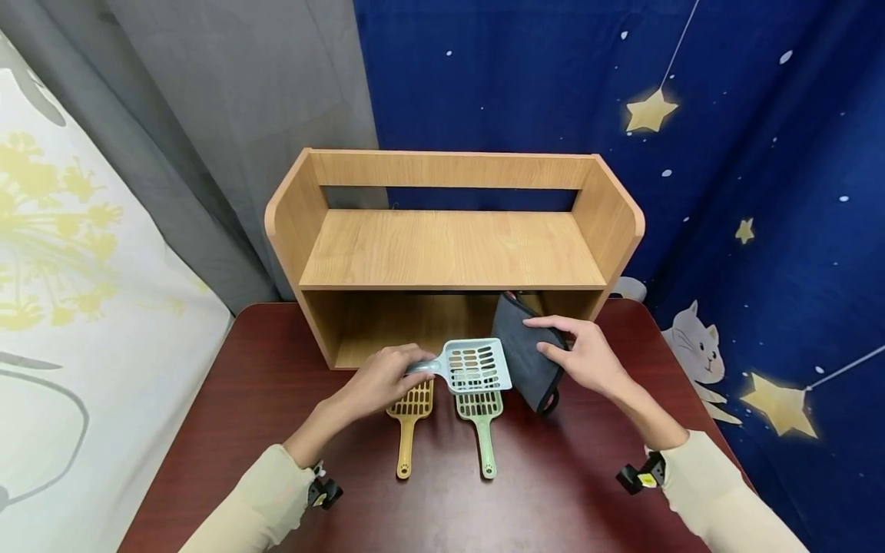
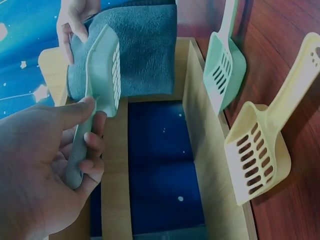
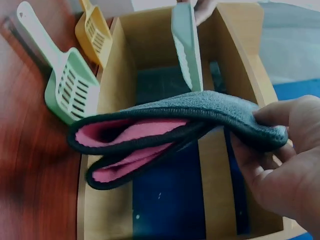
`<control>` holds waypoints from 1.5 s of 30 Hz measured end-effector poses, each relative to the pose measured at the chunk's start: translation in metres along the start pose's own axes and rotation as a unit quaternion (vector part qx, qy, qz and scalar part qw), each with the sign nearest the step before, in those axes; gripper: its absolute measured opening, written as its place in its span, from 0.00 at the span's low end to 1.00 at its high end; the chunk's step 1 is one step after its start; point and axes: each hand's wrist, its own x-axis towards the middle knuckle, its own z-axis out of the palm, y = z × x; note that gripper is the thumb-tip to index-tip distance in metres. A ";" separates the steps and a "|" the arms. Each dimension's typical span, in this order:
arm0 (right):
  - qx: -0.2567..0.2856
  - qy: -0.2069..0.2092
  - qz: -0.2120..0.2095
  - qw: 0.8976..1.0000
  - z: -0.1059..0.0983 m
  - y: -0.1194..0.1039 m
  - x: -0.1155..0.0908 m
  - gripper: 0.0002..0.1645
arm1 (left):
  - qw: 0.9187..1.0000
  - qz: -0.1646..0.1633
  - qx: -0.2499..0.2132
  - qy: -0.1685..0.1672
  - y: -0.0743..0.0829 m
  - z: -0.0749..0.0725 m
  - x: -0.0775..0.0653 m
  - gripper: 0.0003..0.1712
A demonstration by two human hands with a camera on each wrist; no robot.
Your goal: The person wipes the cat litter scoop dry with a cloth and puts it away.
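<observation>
My left hand (image 1: 389, 375) grips the handle of a light blue slotted litter scoop (image 1: 477, 365), held up in front of the shelf's lower opening. The right hand (image 1: 586, 355) pinches a folded dark grey cloth (image 1: 527, 349) with black edging; its pink inner side (image 3: 140, 131) shows in the right wrist view. In the head view the scoop's front edge lies close beside the cloth; whether they touch I cannot tell. A yellow litter scoop (image 1: 405, 442) and a green litter scoop (image 1: 486, 445) lie on the table below, handles toward me.
A two-level wooden shelf (image 1: 452, 246) stands at the back of the dark red table (image 1: 276, 430). Behind it hang a grey curtain (image 1: 242, 84) and a blue starry curtain (image 1: 498, 84). A white patterned cloth (image 1: 90, 307) hangs at the left.
</observation>
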 end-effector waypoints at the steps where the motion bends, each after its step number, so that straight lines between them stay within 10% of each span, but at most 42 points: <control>1: 0.007 -0.005 -0.005 1.000 -0.001 0.003 0.000 0.24 | 1.000 0.003 -0.001 -0.004 -0.001 -0.001 -0.001 0.14; 34: 0.107 -0.183 -0.130 0.969 0.039 -0.002 0.066 0.18 | 0.998 0.043 -0.029 -0.031 0.012 0.000 0.007 0.17; 45: 0.100 -0.147 -0.091 0.980 0.016 0.005 0.052 0.20 | 0.999 0.025 -0.019 -0.004 0.004 -0.011 -0.004 0.15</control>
